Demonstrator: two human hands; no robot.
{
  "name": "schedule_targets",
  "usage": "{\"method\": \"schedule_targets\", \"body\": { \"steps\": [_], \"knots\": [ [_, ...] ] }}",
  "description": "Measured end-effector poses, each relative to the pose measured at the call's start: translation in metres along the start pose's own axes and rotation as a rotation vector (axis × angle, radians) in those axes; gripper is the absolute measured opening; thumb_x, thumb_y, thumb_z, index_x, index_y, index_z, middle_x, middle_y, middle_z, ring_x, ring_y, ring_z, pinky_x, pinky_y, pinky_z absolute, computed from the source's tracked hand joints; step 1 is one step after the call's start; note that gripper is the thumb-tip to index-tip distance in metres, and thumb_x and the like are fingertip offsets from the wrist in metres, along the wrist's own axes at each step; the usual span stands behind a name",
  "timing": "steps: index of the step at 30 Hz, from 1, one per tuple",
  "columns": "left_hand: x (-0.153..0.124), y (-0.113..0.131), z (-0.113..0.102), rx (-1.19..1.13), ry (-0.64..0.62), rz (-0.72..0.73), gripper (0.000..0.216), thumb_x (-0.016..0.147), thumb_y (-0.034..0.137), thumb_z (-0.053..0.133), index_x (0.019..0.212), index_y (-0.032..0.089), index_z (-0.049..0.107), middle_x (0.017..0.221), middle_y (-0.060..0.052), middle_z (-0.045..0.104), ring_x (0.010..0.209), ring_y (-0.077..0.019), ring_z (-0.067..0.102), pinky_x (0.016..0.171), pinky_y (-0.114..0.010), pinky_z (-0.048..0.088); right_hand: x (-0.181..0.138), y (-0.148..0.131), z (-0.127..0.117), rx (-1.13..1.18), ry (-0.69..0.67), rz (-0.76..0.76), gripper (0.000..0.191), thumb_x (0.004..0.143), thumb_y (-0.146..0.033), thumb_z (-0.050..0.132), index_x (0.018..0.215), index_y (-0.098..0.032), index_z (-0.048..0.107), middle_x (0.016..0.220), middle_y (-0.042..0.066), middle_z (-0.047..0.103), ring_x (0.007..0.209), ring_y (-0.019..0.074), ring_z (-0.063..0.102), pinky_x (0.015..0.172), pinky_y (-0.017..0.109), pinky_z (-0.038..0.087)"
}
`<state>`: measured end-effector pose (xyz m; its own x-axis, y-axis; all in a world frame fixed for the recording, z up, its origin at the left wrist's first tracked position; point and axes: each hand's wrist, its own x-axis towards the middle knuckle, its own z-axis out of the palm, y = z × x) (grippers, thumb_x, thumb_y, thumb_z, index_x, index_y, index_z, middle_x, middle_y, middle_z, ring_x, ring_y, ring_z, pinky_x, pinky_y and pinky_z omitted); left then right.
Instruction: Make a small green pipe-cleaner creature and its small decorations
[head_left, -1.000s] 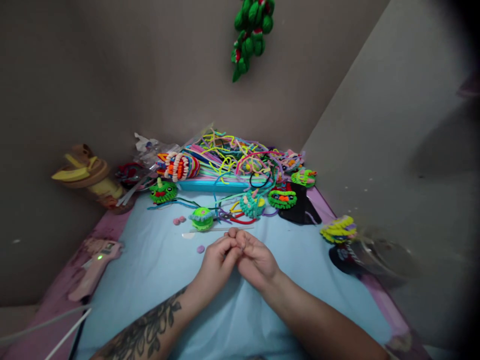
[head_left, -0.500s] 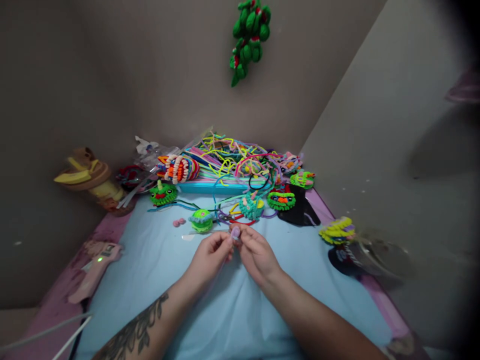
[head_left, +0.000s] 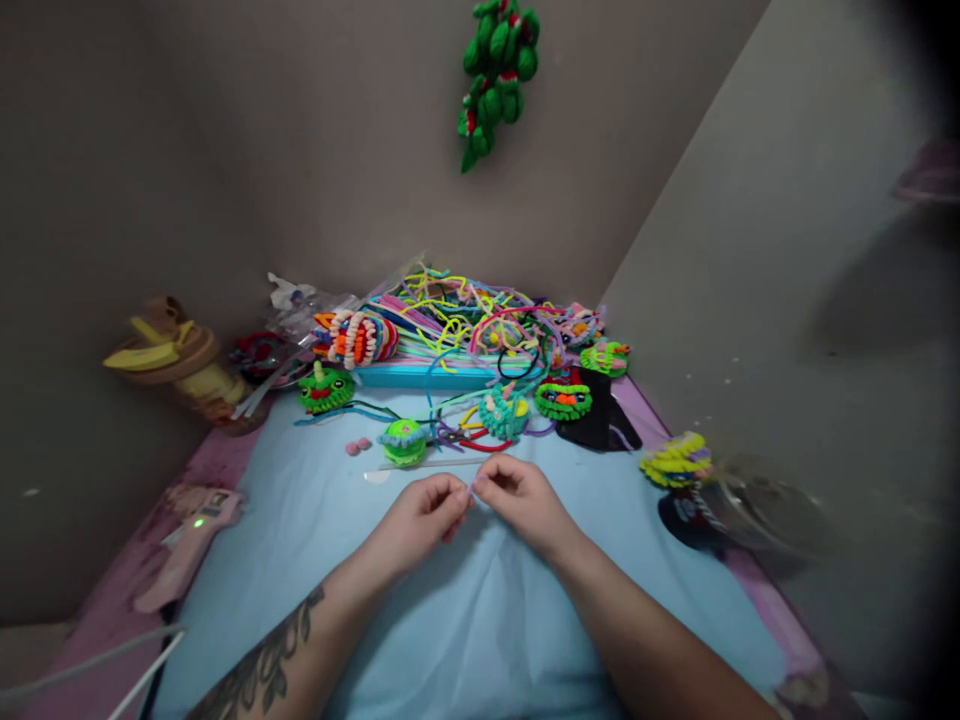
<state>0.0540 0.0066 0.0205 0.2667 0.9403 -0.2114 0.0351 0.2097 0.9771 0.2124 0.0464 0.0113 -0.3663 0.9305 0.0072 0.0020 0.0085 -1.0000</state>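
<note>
Fingertips of my left hand (head_left: 427,512) and my right hand (head_left: 521,500) meet over the blue cloth, both closed in a pinch. Between them shows a small bit of lilac pipe cleaner (head_left: 472,488); most of it is hidden by the fingers. Just beyond the hands lie a thin clear stick (head_left: 450,463) and pliers (head_left: 480,446) with red handles. A green fuzzy pipe-cleaner figure (head_left: 403,443) sits ahead of my left hand, and a teal one (head_left: 502,412) rests behind the pliers. Two pink balls (head_left: 358,446) are to the left.
A blue box (head_left: 427,377) heaped with pipe cleaners (head_left: 465,320) stands against the wall. A pink glue gun (head_left: 191,550) with a green light lies at the left edge, its cord trailing forward. At right are a dark phone-like slab (head_left: 600,425) and a clear jar (head_left: 765,510).
The lilac loop that stood up between my fingertips is no longer visible; only a small bit shows. My right hand has turned, its fingers curling into a tighter pinch, and both hands are slightly lower.
</note>
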Motion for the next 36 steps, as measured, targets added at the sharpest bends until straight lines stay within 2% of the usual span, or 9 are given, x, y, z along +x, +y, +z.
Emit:
{"method": "schedule_targets", "body": {
  "steps": [4, 8, 10, 12, 15, 21, 27, 31, 36],
  "knots": [
    [-0.003, 0.004, -0.012, 0.328, 0.07, 0.165, 0.02, 0.082, 0.034, 0.054, 0.091, 0.016, 0.059, 0.073, -0.001, 0.06, 0.064, -0.0132, 0.053, 0.058, -0.023, 0.04, 0.0, 0.004, 0.002, -0.029, 0.042, 0.03, 0.026, 0.073, -0.04, 0.066, 0.065, -0.016, 0.058, 0.058, -0.003, 0.052, 0.055, 0.0103, 0.045, 0.053, 0.023, 0.034],
    [-0.011, 0.014, -0.053, 0.768, 0.223, 0.273, 0.017, 0.086, 0.028, 0.048, 0.086, 0.019, 0.063, 0.084, -0.005, 0.066, 0.079, -0.0182, 0.059, 0.073, -0.027, 0.042, 0.002, 0.009, 0.0, -0.006, 0.01, 0.105, 0.034, 0.076, -0.047, 0.061, 0.09, -0.016, 0.065, 0.066, 0.0, 0.057, 0.053, 0.0094, 0.043, 0.048, 0.022, 0.031],
    [-0.017, 0.017, -0.079, 0.923, 0.229, 0.222, 0.021, 0.087, 0.029, 0.044, 0.082, 0.019, 0.062, 0.083, -0.005, 0.066, 0.083, -0.0206, 0.06, 0.075, -0.029, 0.042, 0.004, 0.01, -0.003, -0.019, 0.046, 0.119, 0.038, 0.076, -0.049, 0.06, 0.095, -0.017, 0.064, 0.069, 0.001, 0.058, 0.053, 0.0092, 0.043, 0.047, 0.021, 0.031],
    [-0.023, 0.017, -0.102, 1.034, 0.152, 0.093, 0.024, 0.088, 0.03, 0.042, 0.082, 0.02, 0.063, 0.087, -0.006, 0.068, 0.087, -0.0225, 0.061, 0.076, -0.029, 0.042, 0.006, 0.012, -0.006, -0.051, 0.078, 0.114, 0.036, 0.076, -0.048, 0.06, 0.092, -0.017, 0.065, 0.071, 0.001, 0.059, 0.055, 0.0101, 0.045, 0.049, 0.022, 0.033],
    [-0.029, 0.013, -0.121, 1.152, 0.079, -0.108, 0.022, 0.085, 0.027, 0.044, 0.08, 0.021, 0.065, 0.084, -0.006, 0.069, 0.077, -0.0216, 0.062, 0.07, -0.028, 0.041, 0.007, 0.014, -0.008, -0.108, 0.074, 0.117, 0.032, 0.076, -0.045, 0.06, 0.088, -0.016, 0.066, 0.071, 0.002, 0.061, 0.061, 0.0125, 0.05, 0.055, 0.024, 0.039],
    [-0.027, 0.009, -0.112, 1.143, -0.024, -0.117, 0.023, 0.085, 0.025, 0.042, 0.075, 0.021, 0.062, 0.079, -0.003, 0.067, 0.072, -0.0178, 0.059, 0.065, -0.025, 0.037, 0.005, 0.021, -0.003, -0.229, -0.017, 0.102, 0.026, 0.077, -0.037, 0.057, 0.087, -0.016, 0.066, 0.076, 0.003, 0.064, 0.065, 0.0142, 0.054, 0.061, 0.026, 0.043],
    [-0.028, 0.01, -0.114, 1.134, 0.003, -0.143, 0.024, 0.085, 0.025, 0.042, 0.077, 0.02, 0.063, 0.078, -0.004, 0.066, 0.071, -0.0177, 0.058, 0.064, -0.025, 0.037, 0.004, 0.027, -0.001, -0.304, -0.053, 0.054, 0.022, 0.078, -0.033, 0.055, 0.087, -0.017, 0.067, 0.077, 0.003, 0.063, 0.065, 0.0138, 0.053, 0.06, 0.026, 0.043],
    [-0.032, 0.019, -0.114, 0.949, 0.003, -0.02, 0.027, 0.087, 0.033, 0.041, 0.078, 0.018, 0.061, 0.073, -0.002, 0.062, 0.066, -0.0156, 0.053, 0.062, -0.023, 0.038, 0.0, 0.018, 0.005, -0.268, -0.063, 0.037, 0.02, 0.077, -0.032, 0.056, 0.086, -0.017, 0.066, 0.081, 0.004, 0.063, 0.07, 0.0147, 0.056, 0.064, 0.026, 0.044],
    [-0.022, 0.032, -0.078, 0.709, 0.133, 0.194, 0.029, 0.089, 0.037, 0.04, 0.075, 0.017, 0.056, 0.069, 0.0, 0.057, 0.066, -0.0138, 0.05, 0.063, -0.023, 0.039, 0.004, -0.002, 0.02, -0.092, -0.098, 0.035, 0.03, 0.072, -0.03, 0.064, 0.1, -0.018, 0.063, 0.083, 0.003, 0.062, 0.07, 0.0137, 0.055, 0.063, 0.026, 0.045]
  ]
}}
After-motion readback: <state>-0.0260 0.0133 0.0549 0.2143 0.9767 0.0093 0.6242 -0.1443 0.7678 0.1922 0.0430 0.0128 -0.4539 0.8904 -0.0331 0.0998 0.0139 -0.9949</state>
